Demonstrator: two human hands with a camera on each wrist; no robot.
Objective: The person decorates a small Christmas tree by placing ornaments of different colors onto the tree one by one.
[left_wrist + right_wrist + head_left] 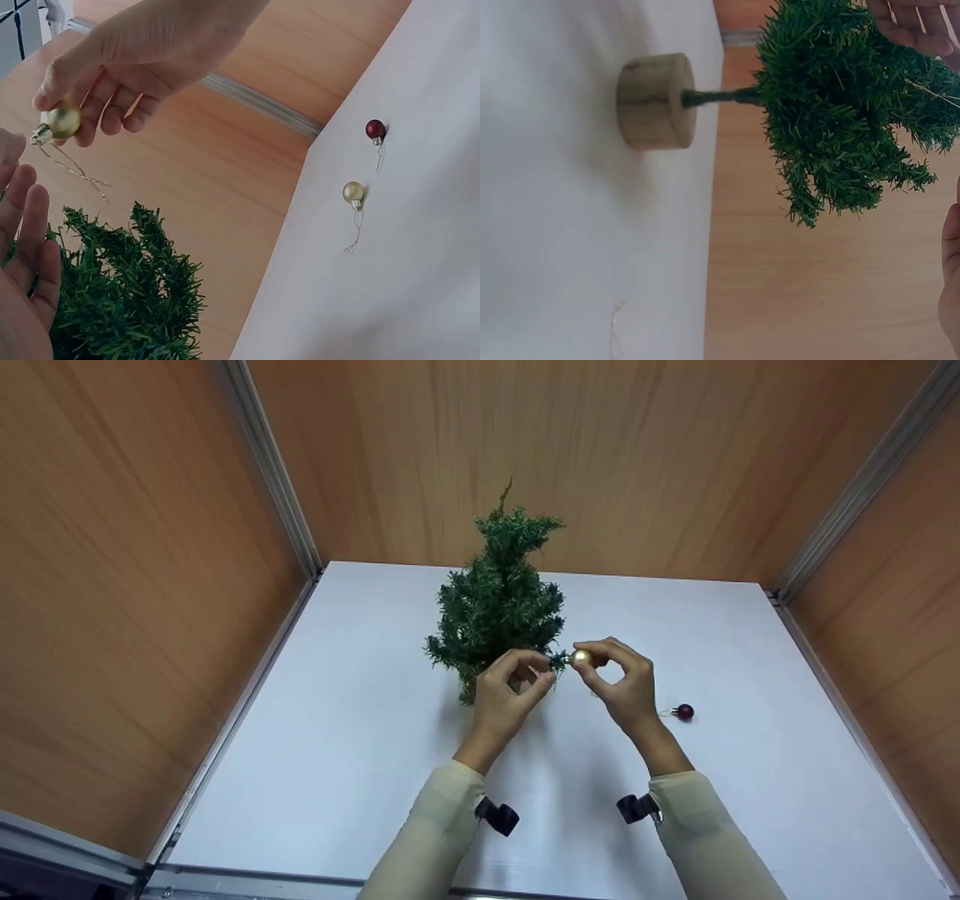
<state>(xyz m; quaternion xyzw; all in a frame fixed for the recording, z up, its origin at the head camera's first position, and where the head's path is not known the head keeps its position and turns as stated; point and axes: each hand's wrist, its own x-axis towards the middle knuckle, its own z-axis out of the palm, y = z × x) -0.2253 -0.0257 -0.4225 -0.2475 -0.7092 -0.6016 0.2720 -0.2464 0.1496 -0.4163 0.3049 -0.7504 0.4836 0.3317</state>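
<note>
Wood-grain walls (600, 457) and grey rails (861, 476) stand round a white table (360, 780) in the head view. Just beyond the left hand (504, 694) rises the green tree (499, 592), its thin top leaning a little. One low branch (558, 661) reaches out between the two hands. The right hand (628, 686) pinches a gold ball (581, 658) between thumb and finger, the cap turned toward that branch. As for the left hand, its thumb and forefinger are held narrow beside the branch (whether they grip it, I cannot tell). Near the right wrist, on its outer side, a red ball (684, 712) lies on the table.

Through the left wrist view, a string (75, 169) hangs from the pinched ball, just beside the left fingers. A second gold ball (353, 193) lies near the red one, well apart from both hands, each with its own thread.

From the right wrist, the tree's trunk (720, 96) is set in a round wooden base (656, 103). Left fingers are beside the foliage; the right hand shows only partly, at the edge.
</note>
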